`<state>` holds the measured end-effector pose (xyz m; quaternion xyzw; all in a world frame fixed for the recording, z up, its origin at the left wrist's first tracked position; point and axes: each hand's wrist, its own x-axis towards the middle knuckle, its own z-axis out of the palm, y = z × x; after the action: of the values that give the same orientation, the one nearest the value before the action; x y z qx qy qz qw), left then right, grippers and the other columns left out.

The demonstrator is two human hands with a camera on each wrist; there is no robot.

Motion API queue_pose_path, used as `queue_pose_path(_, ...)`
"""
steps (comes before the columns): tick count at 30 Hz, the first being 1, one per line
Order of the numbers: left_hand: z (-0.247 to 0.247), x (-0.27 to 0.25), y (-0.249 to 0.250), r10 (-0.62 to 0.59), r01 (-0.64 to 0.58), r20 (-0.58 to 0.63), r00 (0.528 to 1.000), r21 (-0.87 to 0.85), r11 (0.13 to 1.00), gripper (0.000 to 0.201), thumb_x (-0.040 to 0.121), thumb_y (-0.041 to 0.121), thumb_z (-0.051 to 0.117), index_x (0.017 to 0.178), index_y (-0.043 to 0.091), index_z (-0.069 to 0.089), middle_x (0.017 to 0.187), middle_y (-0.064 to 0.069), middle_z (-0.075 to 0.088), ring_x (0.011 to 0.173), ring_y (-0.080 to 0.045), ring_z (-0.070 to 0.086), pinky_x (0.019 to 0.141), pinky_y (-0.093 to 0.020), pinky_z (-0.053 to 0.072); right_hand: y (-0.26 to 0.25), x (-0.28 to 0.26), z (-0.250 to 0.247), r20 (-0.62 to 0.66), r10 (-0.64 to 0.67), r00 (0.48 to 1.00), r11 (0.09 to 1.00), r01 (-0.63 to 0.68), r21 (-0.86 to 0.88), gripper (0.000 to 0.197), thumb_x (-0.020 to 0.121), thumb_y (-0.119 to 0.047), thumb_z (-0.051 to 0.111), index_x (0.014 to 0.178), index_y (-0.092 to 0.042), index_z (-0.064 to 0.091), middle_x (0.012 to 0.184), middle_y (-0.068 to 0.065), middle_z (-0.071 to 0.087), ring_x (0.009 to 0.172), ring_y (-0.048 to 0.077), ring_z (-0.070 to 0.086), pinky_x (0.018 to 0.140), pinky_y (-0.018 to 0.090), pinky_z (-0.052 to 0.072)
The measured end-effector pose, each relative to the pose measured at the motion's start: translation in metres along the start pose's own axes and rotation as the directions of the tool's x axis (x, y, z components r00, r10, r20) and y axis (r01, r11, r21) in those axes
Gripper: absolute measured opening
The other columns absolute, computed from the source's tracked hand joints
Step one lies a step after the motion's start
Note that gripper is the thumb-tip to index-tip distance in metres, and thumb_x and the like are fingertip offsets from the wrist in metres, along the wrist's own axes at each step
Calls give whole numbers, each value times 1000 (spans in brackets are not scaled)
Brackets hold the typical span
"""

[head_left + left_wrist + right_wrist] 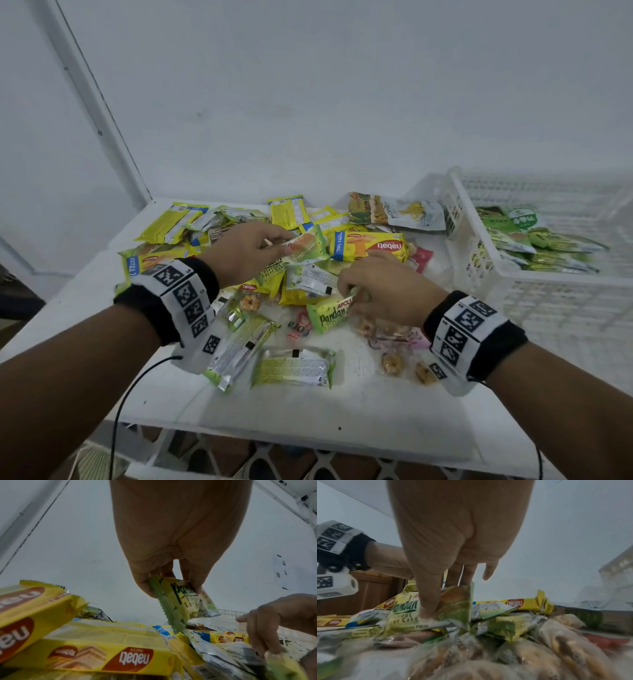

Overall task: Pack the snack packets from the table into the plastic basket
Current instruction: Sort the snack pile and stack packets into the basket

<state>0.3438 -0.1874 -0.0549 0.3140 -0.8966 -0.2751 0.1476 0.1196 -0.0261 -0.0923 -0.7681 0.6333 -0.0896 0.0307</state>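
The left hand point(245, 251) pinches a green pandan cake packet point(303, 246) clear of the pile; the right hand point(387, 291) has its fingers point(426, 601) closed on another pandan packet point(330, 313) on the tabletop point(359, 404). Best lift both clear, then carry them to the basket point(479, 274) at two o'clock.

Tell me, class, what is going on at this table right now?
A person is sorting a heap of snack packets on a white table. The left hand pinches a green pandan cake packet lifted off the heap. The right hand pinches another pandan cake packet lower down, near the table. The white plastic basket at the right already holds several green packets; many packets, including yellow Nabati wafers, remain on the table.
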Motion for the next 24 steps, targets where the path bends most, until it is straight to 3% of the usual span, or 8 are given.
queue_pose_path(2,-2,0,0,4,-4,-2,1000,-1,1000,34,99,41,60,131,30,68,107,12,68,99,-10,63,94,-36,50,-1,-2,-6,-51,15,999,998,-12,60,20,88,-33,77,104,-29,65,95,-17,64,93,9,56,103,33,36)
queue_pose_path(4,-4,1,0,3,-3,-1,1000,11,1000,33,99,41,60,130,32,68,105,13,66,98,-10,62,93,-36,50,0,-4,-12,-102,39,994,994,-28,105,27,92,-36,73,117,-28,68,107,-14,67,96,7,58,91,32,45)
queue_pose_path(6,-6,3,1,13,-13,0,1000,18,1000,32,99,43,60,127,34,69,104,13,66,99,-12,62,94,-37,50,2,-7,-19,-134,75,988,991,-59,120,34,96,-38,68,129,-27,67,110,-15,62,97,3,53,85,28,43)
queue_pose_path(10,-13,6,13,61,-61,32,998,-11,998,44,88,65,52,117,39,73,98,10,68,93,-7,60,79,-15,44,2,-19,-39,-179,220,959,973,-203,108,37,101,-38,61,135,-26,63,112,-11,55,98,-3,44,85,27,42)
queue_pose_path(12,-14,12,17,95,-95,31,995,2,996,39,93,60,56,119,37,73,99,7,68,89,-3,59,71,-10,40,1,-28,-50,-219,274,937,961,-255,112,35,102,-35,60,135,-23,63,113,-8,56,95,1,48,85,26,42)
queue_pose_path(16,-8,26,29,138,-139,44,989,14,990,21,97,41,65,117,34,71,100,12,64,87,0,57,70,-12,40,1,-48,-66,-305,387,870,922,-355,157,32,103,-30,59,133,-20,63,112,-10,54,90,5,53,84,24,40)
queue_pose_path(20,5,37,48,174,-169,49,984,-91,981,17,91,36,74,104,30,64,99,12,66,85,-9,64,71,-29,50,9,-70,-75,-398,464,791,886,-413,212,29,101,-26,62,129,-19,65,111,-1,63,90,7,53,79,19,33)
queue_pose_path(24,20,49,71,216,-211,50,975,-86,974,10,91,33,74,98,28,69,96,14,68,80,2,61,70,-20,44,27,-85,-81,-403,509,761,861,-443,250,29,101,-26,62,129,-20,64,110,1,63,91,9,55,80,21,35)
